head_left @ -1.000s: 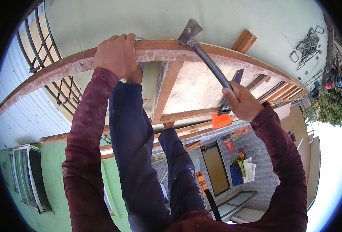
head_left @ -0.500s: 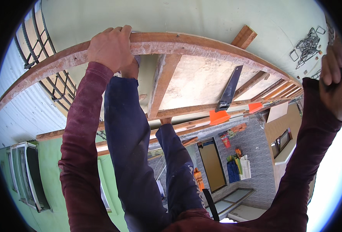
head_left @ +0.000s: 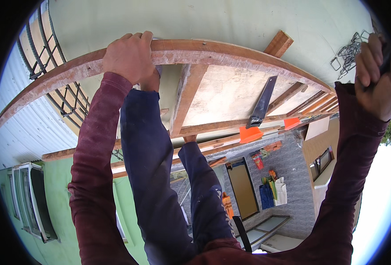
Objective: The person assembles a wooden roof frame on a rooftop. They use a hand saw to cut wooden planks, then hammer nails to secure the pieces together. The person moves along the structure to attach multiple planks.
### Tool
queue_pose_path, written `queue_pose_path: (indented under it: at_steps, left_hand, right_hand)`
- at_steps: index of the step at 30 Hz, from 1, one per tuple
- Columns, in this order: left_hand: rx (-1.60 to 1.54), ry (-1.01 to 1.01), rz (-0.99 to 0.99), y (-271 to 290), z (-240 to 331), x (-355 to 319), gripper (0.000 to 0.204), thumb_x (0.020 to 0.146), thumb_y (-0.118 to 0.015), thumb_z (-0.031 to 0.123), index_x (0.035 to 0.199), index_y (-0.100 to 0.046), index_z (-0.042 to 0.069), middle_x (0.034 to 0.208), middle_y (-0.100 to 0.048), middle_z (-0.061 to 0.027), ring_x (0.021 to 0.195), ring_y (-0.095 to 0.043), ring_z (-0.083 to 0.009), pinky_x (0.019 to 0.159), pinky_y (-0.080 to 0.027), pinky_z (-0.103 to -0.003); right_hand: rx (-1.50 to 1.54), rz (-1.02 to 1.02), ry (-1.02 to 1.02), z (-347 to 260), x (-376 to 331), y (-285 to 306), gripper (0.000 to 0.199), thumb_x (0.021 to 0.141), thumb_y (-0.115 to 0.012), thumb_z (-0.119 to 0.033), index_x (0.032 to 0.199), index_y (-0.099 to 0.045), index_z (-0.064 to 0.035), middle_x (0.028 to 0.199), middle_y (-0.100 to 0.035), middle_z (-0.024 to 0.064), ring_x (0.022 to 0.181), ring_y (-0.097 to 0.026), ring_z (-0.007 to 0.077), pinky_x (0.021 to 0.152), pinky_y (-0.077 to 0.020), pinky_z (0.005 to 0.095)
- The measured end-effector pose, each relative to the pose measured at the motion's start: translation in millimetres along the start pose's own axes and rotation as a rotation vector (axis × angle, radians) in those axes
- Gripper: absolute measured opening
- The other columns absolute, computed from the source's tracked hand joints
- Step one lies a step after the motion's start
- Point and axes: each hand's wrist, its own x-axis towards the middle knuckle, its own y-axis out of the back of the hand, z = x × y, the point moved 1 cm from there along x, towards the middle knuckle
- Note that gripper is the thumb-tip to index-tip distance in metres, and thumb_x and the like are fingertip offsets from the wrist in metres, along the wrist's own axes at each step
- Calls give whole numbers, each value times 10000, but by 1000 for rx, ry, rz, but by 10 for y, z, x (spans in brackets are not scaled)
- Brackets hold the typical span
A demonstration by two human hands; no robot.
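A long, reddish wooden beam (head_left: 184, 49) runs across the upper middle, bowed by the lens. My left hand (head_left: 128, 57) is closed over its top edge, left of centre. Raised at the far right is my right hand (head_left: 376, 86), its fingers wrapped round a dark handle (head_left: 385, 59); the rest of that tool is lost in the dark rim. Below the beam, a pale plywood panel (head_left: 226, 92) lies in a wooden frame with crosspieces. On it rests a handsaw (head_left: 262, 99), apart from both hands.
Steel rebar (head_left: 43, 48) stands at the upper left beside corrugated sheeting (head_left: 21, 115). A short wood block (head_left: 279, 43) and a heap of bent wire ties (head_left: 348, 57) lie beyond the beam. Orange pieces (head_left: 250, 134) hang by the frame's lower edge. My legs (head_left: 147, 159) straddle the timbers.
My right hand has moved slightly left and upward with the dark handle, showing more of its fingers. My left hand stays on the beam, and the handsaw lies as before.
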Motion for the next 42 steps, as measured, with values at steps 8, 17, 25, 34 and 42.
queue_pose_path:
  at_steps: [8, 17, 25, 34, 42]
  left_hand:
    - [-9, -52, -34, 15, -22, 75, 268, 759, -650, 156, 1006, -603, 65, 904, -692, -99, 926, -674, -262, 761, -570, -388]
    - [-10, -10, -24, 6, -42, 0, 258, 765, -644, 150, 1008, -604, 74, 937, -692, -92, 937, -671, -262, 774, -569, -394]
    - [49, 14, -50, 190, -7, 22, 358, 770, -698, 265, 1078, -603, 109, 1010, -686, -97, 975, -655, -300, 802, -538, -447]
    - [274, -135, -159, 685, 465, -394, 1074, 594, -875, 415, 1463, -316, 122, 1479, -356, -106, 1442, -250, -319, 1181, -184, -581]
    - [-323, -197, -461, 645, 1320, -2208, 727, 795, -752, 419, 1296, -543, -64, 1274, -599, -262, 1221, -565, -359, 1028, -451, -404]
  right_hand:
    - [-835, -678, -537, 1380, -869, 96, 355, 1038, -445, -352, 887, -497, -35, 626, -464, 47, 575, -467, 124, 537, -383, 297]
    - [-23, 88, -55, 470, -193, -291, 250, 1060, -347, -242, 852, -389, -110, 682, -397, -9, 568, -407, 93, 526, -357, 229]
    - [-490, -348, -401, 989, -1111, 124, 426, 1040, -431, -387, 863, -517, -9, 625, -430, 61, 593, -446, 166, 592, -421, 369]
    - [64, 234, -881, 1498, -4078, 267, 335, 922, -622, -342, 917, -549, -14, 588, -577, 100, 333, -507, 211, 320, -414, 335]
    - [544, 41, -1100, 2310, -5963, -91, 331, 909, -670, -326, 770, -503, -76, 574, -454, 14, 412, -406, 145, 385, -380, 346]
